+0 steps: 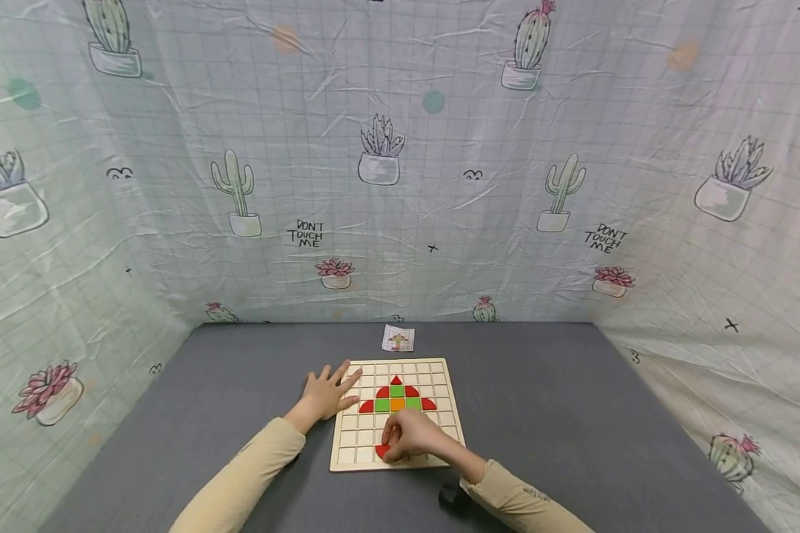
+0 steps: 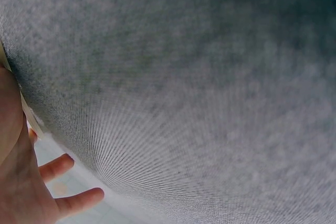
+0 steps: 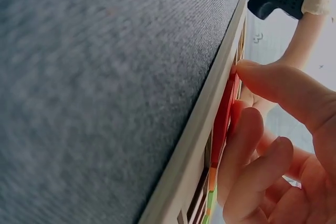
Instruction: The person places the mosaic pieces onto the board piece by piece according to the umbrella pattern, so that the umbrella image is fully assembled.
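A wooden grid board (image 1: 349,438) lies on the grey table. Red, green and orange tiles fill some of its cells: a red triangle (image 1: 396,380) on top, green squares (image 1: 382,405) around an orange square (image 1: 398,404), and red quarter-rounds (image 1: 367,406) at the sides. My left hand (image 1: 327,392) rests with fingers spread on the board's left edge. Low on the board, my right hand (image 1: 410,434) pinches a red quarter-round tile (image 1: 381,450) with thumb and curled fingers. The right wrist view shows the thumb on that red piece (image 3: 223,114). The right hand hides several cells.
Beyond the board lies a small paper card (image 1: 398,339) with a printed tile pattern. A black object (image 1: 453,498) is by the right wrist. A cactus-print curtain (image 1: 400,222) hangs behind and beside the table.
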